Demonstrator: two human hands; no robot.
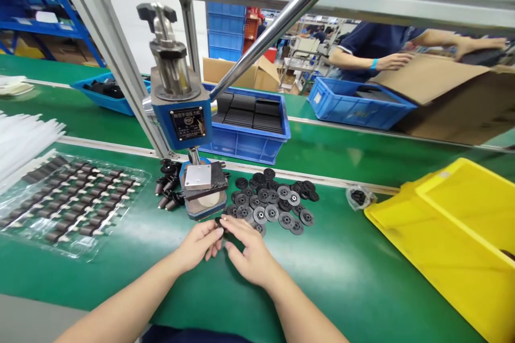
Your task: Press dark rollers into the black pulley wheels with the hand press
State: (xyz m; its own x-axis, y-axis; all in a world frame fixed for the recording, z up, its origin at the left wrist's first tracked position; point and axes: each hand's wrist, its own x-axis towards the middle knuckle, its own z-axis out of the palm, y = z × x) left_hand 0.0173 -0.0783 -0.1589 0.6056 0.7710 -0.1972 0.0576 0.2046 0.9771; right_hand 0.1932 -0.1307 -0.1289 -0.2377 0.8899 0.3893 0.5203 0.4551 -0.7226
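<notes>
Just in front of the blue hand press (181, 118), my two hands meet over the green table. My left hand (201, 241) pinches a small black part (219, 222), mostly hidden by the fingers. The fingertips of my right hand (247, 249) rest on the same part, with the thumb held apart below. A loose pile of black discs (263, 196) lies behind and right of my right hand. Black parts with brown cylinders (167, 185) lie left of the press base. A metal block (198, 177) sits under the press ram.
Left is a clear tray (86, 249) with rows of brown rollers. Yellow bins (450, 225) stand right, beside a small bag (358, 196). Blue bins (245, 144) stand behind the press. Across the table, a person (374, 48) handles a cardboard box (434, 75). A metal bar slants overhead.
</notes>
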